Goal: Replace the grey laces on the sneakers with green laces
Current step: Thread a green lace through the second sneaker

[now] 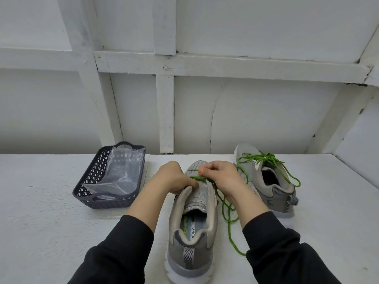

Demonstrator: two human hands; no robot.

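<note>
Near sneaker point(192, 238) stands on the worktop point(51, 222), heel toward the camera. Left hand point(172, 178) grips its collar edge, fingers curled. Right hand point(222, 177) pinches the green lace point(229, 222) over the tongue; the slack trails down the sneaker's right side. Far left, a dark basket point(86, 193) holds a clear plastic bag point(121, 175). Far right, the second sneaker point(274, 189) carries a tied green lace.
</note>
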